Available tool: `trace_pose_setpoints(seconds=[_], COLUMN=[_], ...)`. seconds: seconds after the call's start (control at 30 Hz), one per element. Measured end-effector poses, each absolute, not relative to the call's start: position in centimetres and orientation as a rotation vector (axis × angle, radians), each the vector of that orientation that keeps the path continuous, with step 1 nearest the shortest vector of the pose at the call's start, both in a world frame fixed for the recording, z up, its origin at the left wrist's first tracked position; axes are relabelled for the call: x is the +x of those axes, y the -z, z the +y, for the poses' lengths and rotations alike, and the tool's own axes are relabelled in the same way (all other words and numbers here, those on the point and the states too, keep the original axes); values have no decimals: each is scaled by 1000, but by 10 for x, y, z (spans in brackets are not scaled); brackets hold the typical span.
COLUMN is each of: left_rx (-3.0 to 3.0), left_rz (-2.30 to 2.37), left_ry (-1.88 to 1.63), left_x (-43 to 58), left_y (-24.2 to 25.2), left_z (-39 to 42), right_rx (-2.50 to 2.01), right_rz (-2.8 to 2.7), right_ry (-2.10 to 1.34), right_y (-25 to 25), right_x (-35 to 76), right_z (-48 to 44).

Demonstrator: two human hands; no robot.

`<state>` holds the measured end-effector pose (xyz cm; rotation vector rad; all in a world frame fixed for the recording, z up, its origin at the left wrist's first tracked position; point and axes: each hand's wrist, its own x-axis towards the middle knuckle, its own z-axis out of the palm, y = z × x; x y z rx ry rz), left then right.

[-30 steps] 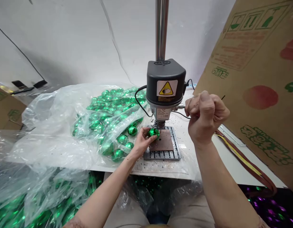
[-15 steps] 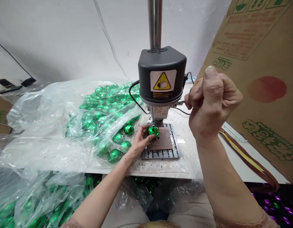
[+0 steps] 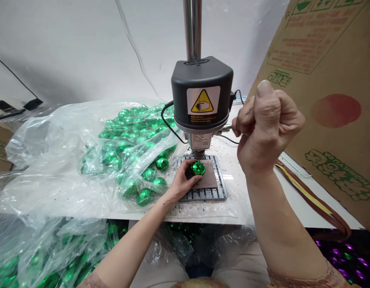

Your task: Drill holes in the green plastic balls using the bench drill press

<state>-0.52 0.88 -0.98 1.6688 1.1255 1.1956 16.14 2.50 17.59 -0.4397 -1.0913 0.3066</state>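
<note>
Between the thumb and fingers of my left hand [image 3: 185, 179] is a shiny green faceted ball [image 3: 198, 168]. It sits over the brown board [image 3: 209, 179] on the slotted metal base [image 3: 221, 188], under the chuck [image 3: 199, 153] of a small drill press [image 3: 202, 96]. My right hand [image 3: 267, 124] is closed in a fist around the press's feed handle [image 3: 227, 128], at the right of the black motor housing; most of the handle is hidden by the fingers. Dark chips lie scattered about the base.
Many green balls [image 3: 133, 124] lie in a clear plastic bag [image 3: 53, 136] left of the press. A loose green ball [image 3: 162, 163] is near the base. A tall cardboard box [image 3: 326, 96] stands at right, with a brown and yellow strap [image 3: 311, 196] before it. A steel column [image 3: 193, 28] rises behind.
My left hand has moved slightly right and brought the green ball from the board's left side to beneath the chuck. My right hand keeps its grip on the handle.
</note>
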Motion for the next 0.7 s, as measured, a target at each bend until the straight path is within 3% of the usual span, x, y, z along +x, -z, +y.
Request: trace_pose_setpoints(seconds=[0.43,0.7], left_rx=[1632,1666], left_rz=[1169,1183], left_ry=[-1140,-1182], left_x=[5,6], left_y=[11,13], left_z=[2,2], right_rx=[-440,-352], right_rz=[-1096,-1020], right_ry=[-378,-206], right_y=[-175,-156], right_x=[165,156], right_z=[25,19])
